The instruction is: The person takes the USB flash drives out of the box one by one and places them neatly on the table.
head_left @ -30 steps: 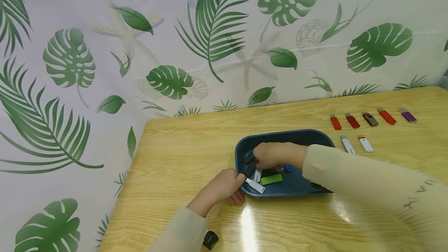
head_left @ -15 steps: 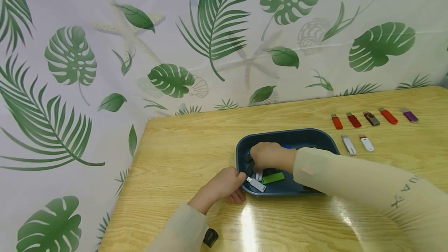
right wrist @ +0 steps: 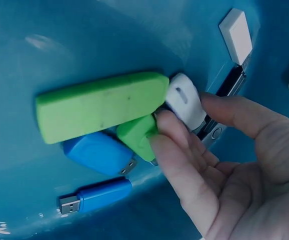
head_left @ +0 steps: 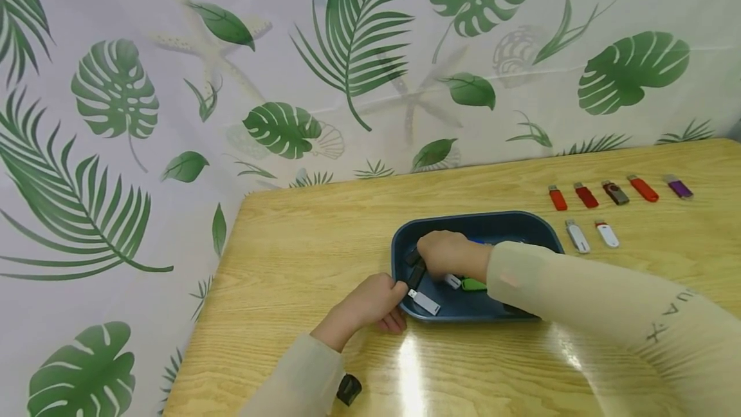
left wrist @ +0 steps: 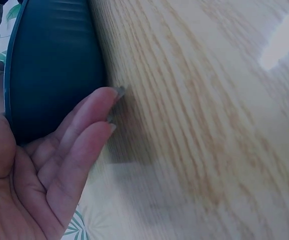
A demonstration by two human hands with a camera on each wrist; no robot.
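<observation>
My left hand [head_left: 370, 301] grips the near left corner of the dark blue tray [head_left: 475, 318], thumb at the rim. In the left wrist view its fingers lie against the tray's outer wall [left wrist: 59, 60]. Inside the tray, my right hand [right wrist: 229, 180] pinches a white USB stick [right wrist: 185, 102] between thumb and fingers. Touching that stick's end is a long green USB stick [right wrist: 104, 106]; a small green one [right wrist: 138, 136] lies by the fingertips. Two blue sticks [right wrist: 98, 152] are nearby. Another white stick [head_left: 426, 302] and black ones [head_left: 416, 274] lie at the tray's left end.
Right of the tray, on the wooden table [head_left: 301, 243], stand two rows of USB sticks: red, brown-grey and purple [head_left: 678, 186] behind, white [head_left: 606, 234] and silver-white [head_left: 577, 237] in front. A small black object [head_left: 348, 389] lies by my left sleeve. A leaf-patterned cloth [head_left: 231, 69] hangs behind.
My right hand has taken hold of the white USB stick, which has shifted right within the tray. The long green stick has also slid right. My left hand stays on the tray's corner.
</observation>
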